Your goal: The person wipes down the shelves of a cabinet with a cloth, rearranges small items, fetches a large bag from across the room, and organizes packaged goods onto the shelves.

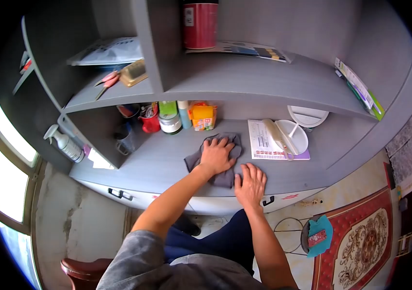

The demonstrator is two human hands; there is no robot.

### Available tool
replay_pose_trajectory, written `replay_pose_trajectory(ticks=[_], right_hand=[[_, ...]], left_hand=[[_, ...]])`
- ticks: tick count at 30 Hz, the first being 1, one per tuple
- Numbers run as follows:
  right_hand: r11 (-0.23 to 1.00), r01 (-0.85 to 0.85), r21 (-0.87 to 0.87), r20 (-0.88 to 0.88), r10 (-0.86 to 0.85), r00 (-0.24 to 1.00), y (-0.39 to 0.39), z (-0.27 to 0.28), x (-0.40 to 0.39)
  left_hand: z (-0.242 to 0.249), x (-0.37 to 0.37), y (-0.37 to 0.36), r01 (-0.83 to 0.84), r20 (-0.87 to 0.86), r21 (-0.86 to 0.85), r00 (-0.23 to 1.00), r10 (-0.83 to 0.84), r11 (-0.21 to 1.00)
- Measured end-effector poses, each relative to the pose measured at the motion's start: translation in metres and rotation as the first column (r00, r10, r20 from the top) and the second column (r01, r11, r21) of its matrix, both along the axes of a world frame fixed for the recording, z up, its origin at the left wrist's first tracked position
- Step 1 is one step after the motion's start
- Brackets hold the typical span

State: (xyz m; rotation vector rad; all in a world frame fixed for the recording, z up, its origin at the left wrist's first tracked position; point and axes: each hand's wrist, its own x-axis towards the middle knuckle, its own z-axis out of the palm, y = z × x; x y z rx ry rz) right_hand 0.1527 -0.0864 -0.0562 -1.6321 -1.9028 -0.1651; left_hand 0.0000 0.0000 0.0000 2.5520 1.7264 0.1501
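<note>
My left hand (pixel 217 157) presses down on a dark grey cloth (pixel 225 180), its fingers spread over the crumpled fabric. The cloth lies on the grey desktop (pixel 167 166) near the front edge. Just to the right, my right hand (pixel 251 186) rests flat at the desk's front edge with fingers extended, holding nothing. Beyond it lie a printed booklet (pixel 259 140), a white bowl (pixel 299 137) and a beige long-handled item (pixel 278 134) whose kind I cannot make out.
Behind the cloth stand an orange packet (pixel 202 116), a white-and-green jar (pixel 170 123), a red cup (pixel 150 118) and a glass mug (pixel 125 140). A spray bottle (pixel 64 143) is at left. An upper shelf (pixel 244 84) overhangs the desktop. A stool (pixel 307 237) stands below right.
</note>
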Motion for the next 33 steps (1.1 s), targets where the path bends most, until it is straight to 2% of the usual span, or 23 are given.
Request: replay_pose_trajectory(ticks=[2,4,5,6,8,11,13,15,16,17,18,19,20,22,23,25,26,27,29,31,33], right_hand=[[1.000,-0.023,0.006,-0.015,0.023,1.000,0.008,0.002,0.006],[1.000,-0.027,0.001,-0.020,0.027,0.999,-0.011,0.004,-0.004],[1.000,-0.022,0.003,-0.022,0.022,1.000,-0.010,0.002,-0.005],[1.000,-0.002,0.025,-0.014,0.003,1.000,-0.006,-0.003,-0.006],[1.000,0.014,0.014,-0.009,-0.014,1.000,-0.006,-0.006,-0.008],[1.000,0.022,0.008,-0.047,-0.021,0.999,-0.005,-0.001,-0.005],[1.000,-0.001,0.000,-0.107,0.001,0.994,-0.008,-0.001,-0.005],[0.999,-0.036,0.005,-0.175,0.036,0.984,-0.007,0.000,-0.002],[0.997,-0.029,0.065,-0.149,0.038,0.988,-0.013,0.005,-0.001],[0.988,-0.156,-0.016,-0.472,0.130,0.872,-0.016,0.008,0.005],[0.952,-0.302,-0.043,-0.742,0.173,0.648,-0.019,0.013,0.012],[0.897,-0.442,-0.011,-0.926,0.158,0.343,-0.021,0.018,0.018],[0.920,-0.392,0.034,-0.943,0.159,0.293,-0.035,0.021,0.025],[0.969,-0.248,-0.005,-0.948,0.075,0.310,-0.060,0.022,0.043],[0.984,-0.176,-0.036,-0.951,0.021,0.310,-0.077,0.017,0.051],[0.998,-0.035,-0.045,-0.965,-0.035,0.260,-0.095,-0.008,0.068],[0.998,0.031,-0.052,-0.971,-0.057,0.234,-0.104,-0.020,0.077],[0.996,0.019,-0.091,-0.965,-0.093,0.247,-0.115,-0.026,0.083],[0.987,0.001,-0.163,-0.951,-0.158,0.266,-0.130,-0.036,0.089],[0.982,-0.041,-0.182,-0.968,-0.171,0.181,-0.135,-0.057,0.084],[0.989,-0.037,-0.145,-0.980,-0.138,0.142,-0.134,-0.067,0.086]], left_hand=[[-0.007,-0.034,-0.022,0.048,0.088,0.118,0.994,-0.059,0.992],[-0.011,-0.098,-0.059,-0.001,0.086,0.140,0.996,-0.011,0.990],[-0.022,-0.126,-0.055,-0.135,0.080,0.171,0.989,0.123,0.976],[-0.009,-0.153,-0.056,-0.320,0.132,0.088,0.943,0.307,0.943],[-0.009,-0.190,-0.058,-0.594,0.080,0.135,0.804,0.589,0.793],[-0.031,-0.167,-0.067,-0.595,0.094,0.262,0.799,0.594,0.760],[-0.038,-0.124,-0.083,-0.514,0.110,0.307,0.855,0.506,0.801],[-0.033,-0.074,-0.104,-0.359,0.111,0.267,0.933,0.342,0.894],[-0.030,-0.053,-0.119,-0.248,0.150,0.223,0.964,0.218,0.943],[-0.028,-0.033,-0.130,-0.131,0.200,0.188,0.975,0.093,0.973],[-0.022,-0.016,-0.142,0.021,0.195,0.160,0.979,-0.053,0.987],[-0.017,-0.006,-0.147,0.176,0.189,0.131,0.962,-0.198,0.976],[-0.017,-0.001,-0.144,0.227,0.291,0.086,0.925,-0.242,0.970],[-0.011,0.014,-0.128,0.343,0.491,0.013,0.816,-0.305,0.939],[0.000,0.021,-0.123,0.207,0.436,0.008,0.880,-0.189,0.978],[-0.015,0.037,-0.100,0.030,0.279,0.273,0.954,-0.109,0.962],[-0.027,0.048,-0.098,0.010,0.181,0.300,0.981,-0.067,0.954],[-0.033,0.062,-0.100,-0.015,0.146,0.329,0.989,-0.036,0.944],[-0.035,0.088,-0.119,0.134,0.114,0.319,0.977,-0.178,0.938],[-0.024,0.110,-0.148,0.344,0.153,0.225,0.912,-0.382,0.912],[-0.027,0.124,-0.163,0.453,0.492,0.055,0.763,-0.419,0.890]])
